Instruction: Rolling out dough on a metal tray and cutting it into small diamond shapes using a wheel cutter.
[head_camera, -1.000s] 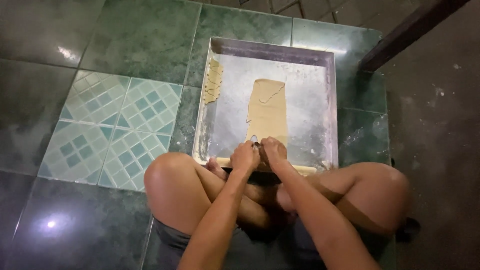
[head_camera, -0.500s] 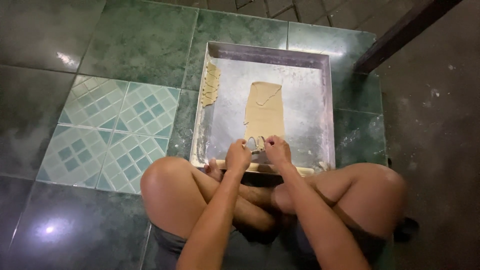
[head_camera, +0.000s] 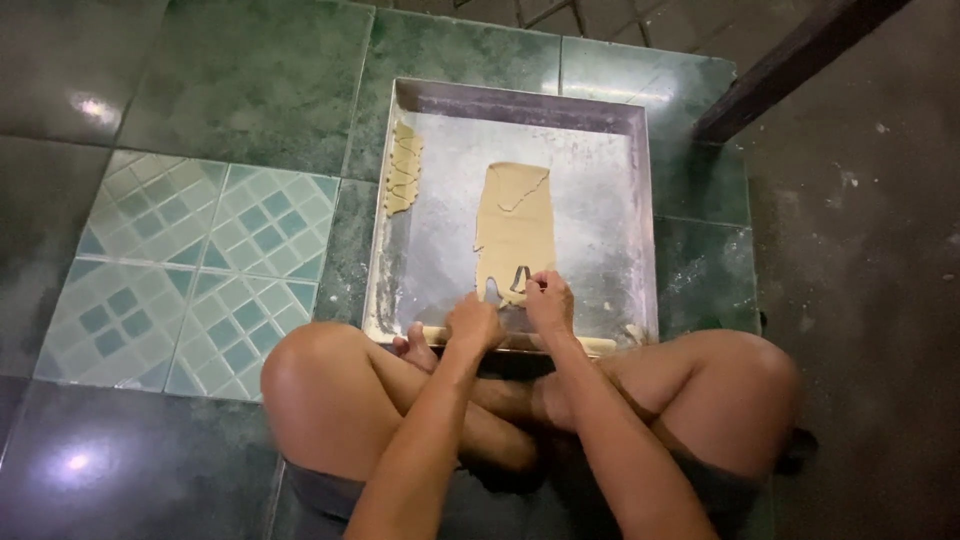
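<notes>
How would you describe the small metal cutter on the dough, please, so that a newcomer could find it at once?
Start at the large square metal tray on the green tiled floor. A tall rolled dough sheet lies in its middle. At that sheet's near end, just left of the right hand, stands the small metal cutter: the only shiny, thin-walled outline there, unlike the flat pale dough strip at the tray's left wall.

Floor and a side strip of dough

Green marbled floor tiles (head_camera: 250, 90) are lying beside patterned pale-blue tiles (head_camera: 200, 260); a dark wooden post (head_camera: 790, 65) is slanting at upper right, and cut dough pieces (head_camera: 403, 168) are lining the tray's left wall.
</notes>
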